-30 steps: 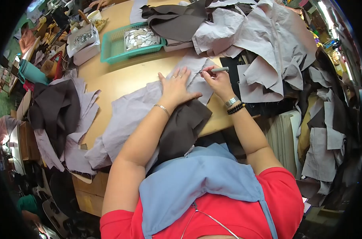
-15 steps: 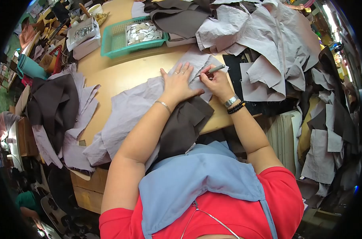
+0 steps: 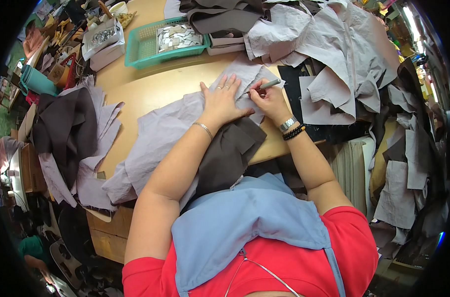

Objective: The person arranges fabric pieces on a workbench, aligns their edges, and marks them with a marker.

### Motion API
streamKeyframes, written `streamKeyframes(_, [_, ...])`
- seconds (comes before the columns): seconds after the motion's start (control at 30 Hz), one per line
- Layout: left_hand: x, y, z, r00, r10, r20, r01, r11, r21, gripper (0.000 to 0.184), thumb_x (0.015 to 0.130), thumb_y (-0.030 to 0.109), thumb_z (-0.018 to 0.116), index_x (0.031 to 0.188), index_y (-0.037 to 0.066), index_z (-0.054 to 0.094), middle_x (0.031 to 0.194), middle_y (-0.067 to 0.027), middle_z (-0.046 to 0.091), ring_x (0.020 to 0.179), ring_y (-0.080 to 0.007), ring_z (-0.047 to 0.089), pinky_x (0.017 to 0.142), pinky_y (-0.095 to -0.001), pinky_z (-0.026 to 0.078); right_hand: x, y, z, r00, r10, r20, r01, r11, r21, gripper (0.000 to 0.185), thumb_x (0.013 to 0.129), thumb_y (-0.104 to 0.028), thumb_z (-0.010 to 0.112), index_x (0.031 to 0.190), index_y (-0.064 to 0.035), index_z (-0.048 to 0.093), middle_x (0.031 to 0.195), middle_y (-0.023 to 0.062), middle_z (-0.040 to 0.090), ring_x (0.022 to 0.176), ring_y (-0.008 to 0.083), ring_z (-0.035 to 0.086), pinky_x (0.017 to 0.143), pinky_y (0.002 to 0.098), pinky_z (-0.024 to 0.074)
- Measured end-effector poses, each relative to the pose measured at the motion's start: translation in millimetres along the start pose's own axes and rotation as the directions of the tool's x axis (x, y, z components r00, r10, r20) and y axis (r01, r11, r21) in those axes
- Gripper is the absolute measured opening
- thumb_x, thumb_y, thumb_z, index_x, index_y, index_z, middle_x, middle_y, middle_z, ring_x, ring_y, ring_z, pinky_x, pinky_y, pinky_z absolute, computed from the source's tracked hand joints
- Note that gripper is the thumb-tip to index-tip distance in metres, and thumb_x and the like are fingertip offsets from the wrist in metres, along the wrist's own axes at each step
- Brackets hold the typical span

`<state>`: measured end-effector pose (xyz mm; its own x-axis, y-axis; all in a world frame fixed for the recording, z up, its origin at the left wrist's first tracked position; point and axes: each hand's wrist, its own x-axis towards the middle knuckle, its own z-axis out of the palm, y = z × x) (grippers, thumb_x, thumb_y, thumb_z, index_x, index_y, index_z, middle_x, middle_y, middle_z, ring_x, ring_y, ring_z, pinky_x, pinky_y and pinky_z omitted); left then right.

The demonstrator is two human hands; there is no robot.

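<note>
"Cloth first: where does the piece being worked on lie?"

"The pale cloth point(image 3: 160, 126) runs slantwise over the worktop point(image 3: 135, 94), from the near edge up beneath both hands. A dark brown cloth point(image 3: 227, 148) lies folded at its near side, just below the left wrist."

"And the left hand point(image 3: 221, 103)?"

"Palm down on the pale cloth, fingers open and spread, thumb pointing towards the other hand. It wears rings, with a bracelet point(image 3: 203, 129) at the wrist."

"What about the right hand point(image 3: 270, 103)?"

"Its fingers are closed around a grey pen point(image 3: 270, 84), whose back end points up and to the right. The tip is aimed at the pale cloth, close to the left hand; I can't tell whether it touches. A watch point(image 3: 288, 123) and dark beads point(image 3: 294, 132) circle that wrist."

"Anything nearby?"

"Beyond the left hand, a green basket point(image 3: 168, 62) holds a pile of small pale pieces point(image 3: 179, 40). Past the pen, to the right, sits a big heap of pale fabric point(image 3: 329, 54). Over on the left, a dark bundle point(image 3: 66, 131) rests on more pale pieces."
</note>
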<state>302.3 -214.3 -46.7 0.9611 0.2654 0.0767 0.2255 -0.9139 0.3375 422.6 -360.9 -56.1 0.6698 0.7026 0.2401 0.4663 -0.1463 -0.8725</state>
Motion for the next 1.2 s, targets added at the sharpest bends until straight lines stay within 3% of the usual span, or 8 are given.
streamKeyframes(0.23, [-0.2,0.4,-1.4,1.000,-0.004,0.015,0.004,1.000,0.012,0.107,0.065,0.079,0.064,0.147,0.015,0.042,0.158,-0.0033,0.032,0.146,-0.0244,0.029,0.104,-0.0794,0.011,0.8,-2.6,-3.6,1.000,-0.014,-0.016,0.015,0.998,0.055,0.013,0.089,-0.014,0.064,0.093,-0.0023,0.061,0.080,0.0049,0.067,0.071,0.0101,0.064,0.065,0.0266,0.0521])
streamKeyframes(0.33, [-1.1,1.8,-4.3,1.000,-0.005,0.023,0.005,1.000,-0.005,0.104,0.065,0.074,0.067,0.146,0.013,0.042,0.159,-0.0030,0.031,0.146,-0.0230,0.027,0.103,-0.0809,0.011,10.5,-0.7,-13.1,0.993,0.064,-0.102,-0.051,0.990,0.129,0.011,0.092,-0.012,0.062,0.096,-0.0026,0.058,0.084,0.0051,0.067,0.075,0.0106,0.066,0.067,0.0261,0.0524])
streamKeyframes(0.5, [-0.9,1.1,-3.2,1.000,0.000,0.013,0.001,1.000,-0.011,0.103,0.066,0.071,0.069,0.146,0.013,0.042,0.158,-0.0030,0.031,0.146,-0.0219,0.027,0.102,-0.0818,0.011,27.3,6.9,-25.4,0.962,0.190,-0.198,-0.148,0.967,0.209,0.012,0.096,-0.016,0.061,0.099,-0.0054,0.056,0.089,0.0044,0.067,0.082,0.0097,0.068,0.060,0.0235,0.0535])
streamKeyframes(0.6, [-1.4,1.3,-2.9,1.000,0.000,0.015,0.000,1.000,-0.005,0.103,0.066,0.074,0.067,0.147,0.013,0.042,0.158,-0.0031,0.032,0.146,-0.0227,0.027,0.102,-0.0816,0.011,31.1,13.1,-27.6,0.963,0.210,-0.167,-0.177,0.965,0.196,0.011,0.096,-0.016,0.061,0.099,-0.0064,0.056,0.092,0.0046,0.066,0.083,0.0102,0.068,0.061,0.0237,0.0542])
streamKeyframes(0.9, [-1.8,0.3,-2.1,1.000,0.003,0.014,-0.003,1.000,0.005,0.105,0.066,0.079,0.063,0.147,0.015,0.042,0.158,-0.0034,0.032,0.146,-0.0240,0.028,0.104,-0.0803,0.010,33.7,21.4,-27.9,0.977,0.136,-0.165,-0.125,0.989,0.079,0.012,0.095,-0.015,0.061,0.098,-0.0037,0.056,0.077,0.0049,0.067,0.062,0.0087,0.063,0.055,0.0232,0.0506])
streamKeyframes(1.2, [-1.6,1.3,-3.1,1.000,-0.003,0.028,0.003,1.000,-0.003,0.104,0.067,0.076,0.064,0.147,0.014,0.042,0.158,-0.0040,0.032,0.146,-0.0237,0.028,0.105,-0.0793,0.010,30.3,10.4,-29.0,0.956,0.192,-0.222,-0.151,0.970,0.191,0.012,0.098,-0.017,0.058,0.100,-0.0049,0.059,0.090,0.0084,0.068,0.078,0.0113,0.067,0.063,0.0263,0.0531])
